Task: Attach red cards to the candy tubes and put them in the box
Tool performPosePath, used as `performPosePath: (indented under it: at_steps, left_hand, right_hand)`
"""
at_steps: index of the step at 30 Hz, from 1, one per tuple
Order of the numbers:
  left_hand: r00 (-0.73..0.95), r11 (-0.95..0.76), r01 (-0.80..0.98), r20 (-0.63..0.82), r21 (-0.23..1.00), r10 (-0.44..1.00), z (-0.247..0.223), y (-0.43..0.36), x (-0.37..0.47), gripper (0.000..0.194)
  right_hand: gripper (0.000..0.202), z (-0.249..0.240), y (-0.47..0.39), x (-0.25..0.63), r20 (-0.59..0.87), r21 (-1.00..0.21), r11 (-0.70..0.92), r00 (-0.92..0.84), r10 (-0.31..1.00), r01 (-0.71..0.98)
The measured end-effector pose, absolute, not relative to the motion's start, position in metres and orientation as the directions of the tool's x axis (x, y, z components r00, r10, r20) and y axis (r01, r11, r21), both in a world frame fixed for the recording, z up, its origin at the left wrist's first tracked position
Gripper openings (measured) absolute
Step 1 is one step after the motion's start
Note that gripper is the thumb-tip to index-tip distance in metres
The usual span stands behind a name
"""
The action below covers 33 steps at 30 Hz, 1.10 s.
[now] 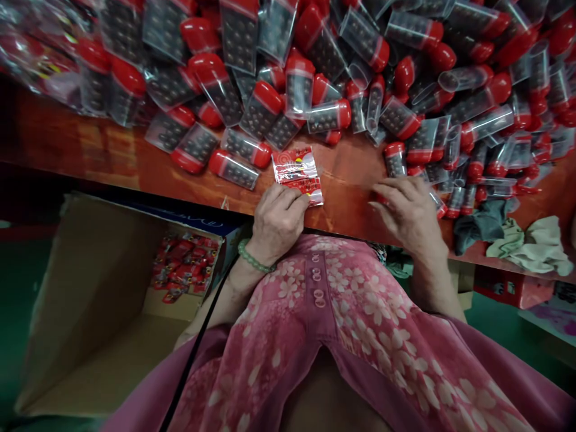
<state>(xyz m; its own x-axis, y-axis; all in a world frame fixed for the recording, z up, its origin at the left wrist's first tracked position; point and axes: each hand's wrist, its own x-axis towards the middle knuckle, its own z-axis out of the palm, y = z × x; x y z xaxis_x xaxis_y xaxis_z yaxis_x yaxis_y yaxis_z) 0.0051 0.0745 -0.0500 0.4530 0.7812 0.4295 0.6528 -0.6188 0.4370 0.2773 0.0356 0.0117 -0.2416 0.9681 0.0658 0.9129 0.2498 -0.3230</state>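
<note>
At the table's near edge, my left hand (281, 216) has its fingers bent down onto a small red printed plastic packet (294, 165). The packet lies flat and shiny, its lower part under the fingertips. To the right, my right hand (402, 207) is over the table with fingers curled towards the thumb, blurred by motion. A bit of red shows between them, too small to name. Just above that hand lies a clear container with a red cap (396, 159), filled with dark round beads. More such red-capped containers (234, 170) lie to the left of the packet.
A large heap of red-capped bead containers (265, 108) covers the back of the table (342, 207). Plastic-wrapped items (54, 66) lie at far left. Below is an open cardboard box (90, 300) beside a box of red packets (184, 261). Crumpled cloths (535, 240) lie at right.
</note>
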Motion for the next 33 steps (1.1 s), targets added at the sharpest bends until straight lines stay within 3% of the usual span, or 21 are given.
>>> performPosePath:
  at_steps: [6,11,19,25,30,33]
  left_hand:
    - [0.446,-0.584,0.663,0.379,0.469,0.811,-0.042,0.074,0.006,0.022]
    - [0.476,-0.542,0.685,0.264,0.487,0.839,-0.034,0.073,0.009,0.025]
    - [0.333,-0.499,0.679,0.379,0.539,0.863,-0.046,0.079,0.006,0.018]
    - [0.381,-0.548,0.639,0.397,0.54,0.835,-0.042,0.074,0.004,0.014]
    - [0.41,-0.567,0.66,0.396,0.494,0.822,-0.038,0.07,0.004,0.019]
    - [0.352,-0.549,0.616,0.426,0.565,0.834,-0.038,0.073,0.003,0.017]
  right_hand:
    - [0.042,0.012,0.026,0.315,-0.098,-0.133,0.063,-0.077,0.992,0.989]
    - [0.046,0.006,0.022,0.321,-0.07,-0.181,0.1,-0.114,0.991,0.978]
    - [0.041,-0.006,0.017,0.317,-0.091,-0.171,0.112,-0.129,0.987,0.979]
    - [0.042,-0.015,0.024,0.314,-0.079,-0.155,0.071,-0.084,0.993,0.985]
    - [0.041,-0.013,0.026,0.309,-0.017,-0.302,-0.029,0.025,1.0,0.953]
    - [0.037,-0.008,0.027,0.299,-0.003,-0.584,-0.095,0.115,0.993,0.807]
